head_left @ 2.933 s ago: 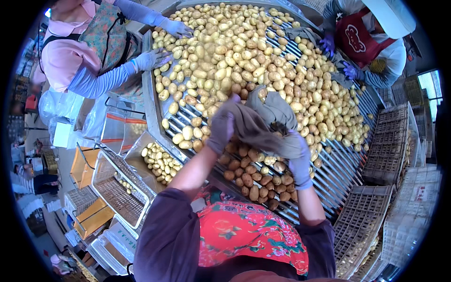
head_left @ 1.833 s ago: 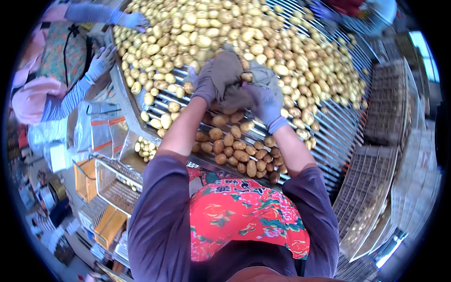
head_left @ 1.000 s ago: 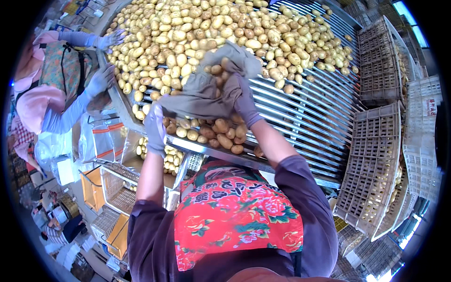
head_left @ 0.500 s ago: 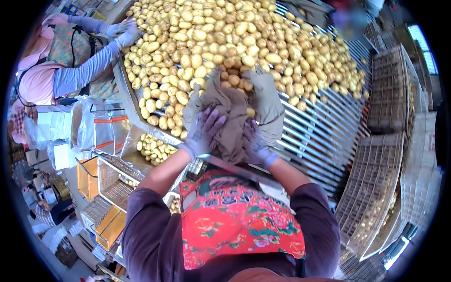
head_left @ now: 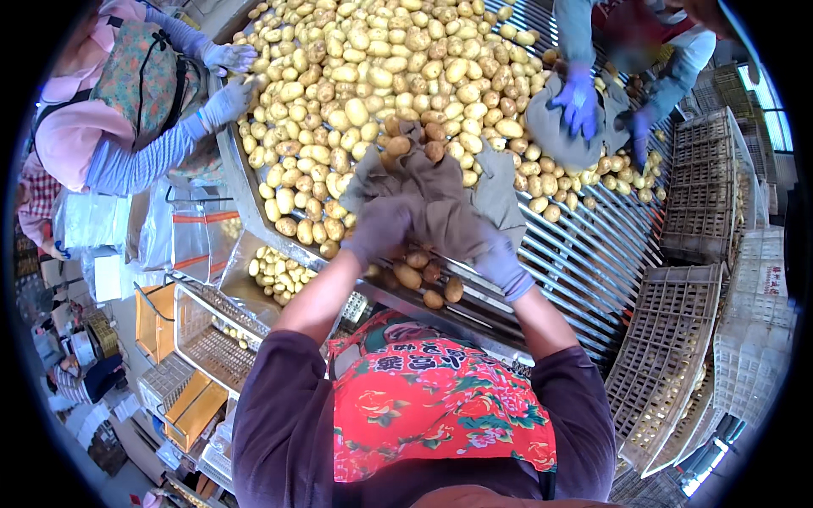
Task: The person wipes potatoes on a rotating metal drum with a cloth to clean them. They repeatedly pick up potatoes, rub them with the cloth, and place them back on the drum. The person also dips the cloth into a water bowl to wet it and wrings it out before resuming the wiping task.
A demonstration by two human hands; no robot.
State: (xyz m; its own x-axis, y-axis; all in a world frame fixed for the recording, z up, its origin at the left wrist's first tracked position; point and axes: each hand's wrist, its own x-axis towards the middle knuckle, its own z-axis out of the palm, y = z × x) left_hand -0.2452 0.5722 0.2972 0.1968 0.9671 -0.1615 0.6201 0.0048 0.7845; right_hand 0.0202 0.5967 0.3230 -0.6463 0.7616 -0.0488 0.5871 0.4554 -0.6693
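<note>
Fingers of the left hand [head_left: 378, 227] and right hand [head_left: 501, 264] are clamped on a brown cloth [head_left: 436, 199], bunched over potatoes [head_left: 373, 76] on the roller table [head_left: 584, 254]; it looks soft and limp, best gripped by gathered folds

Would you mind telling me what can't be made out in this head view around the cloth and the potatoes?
- Potatoes under the brown cloth: covered by it, number unclear.
- Fingers of the left hand and right hand: gloved, partly buried in the folds, grip unclear.
- Metal roller table: near edge hidden behind the person's arms and red apron.
- Co-worker's blue-gloved hand: what lies under its grey cloth is hidden.
</note>
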